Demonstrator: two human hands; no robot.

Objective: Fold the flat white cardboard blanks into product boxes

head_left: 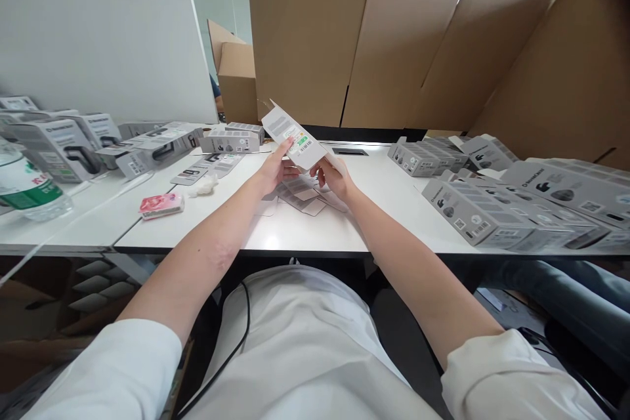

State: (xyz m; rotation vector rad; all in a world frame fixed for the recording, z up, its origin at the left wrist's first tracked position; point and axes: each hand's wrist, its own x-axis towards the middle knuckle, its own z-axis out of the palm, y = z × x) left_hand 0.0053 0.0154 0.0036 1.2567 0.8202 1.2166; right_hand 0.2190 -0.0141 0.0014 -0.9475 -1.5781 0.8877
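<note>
Both of my hands hold one small grey-and-white carton (294, 134) tilted above the white table (275, 230). My left hand (273, 169) grips its near left side, thumb on a green label. My right hand (333, 176) pinches its lower right corner. One end flap of the carton stands open at the upper left. Under my hands lie flat unfolded cartons (302, 197).
Rows of finished grey boxes (497, 210) fill the right side. More boxes (152, 144) and a water bottle (24, 187) stand at left, with a pink packet (161, 205) and a white wad (204, 187). Big cardboard sheets (394, 33) rise behind the table.
</note>
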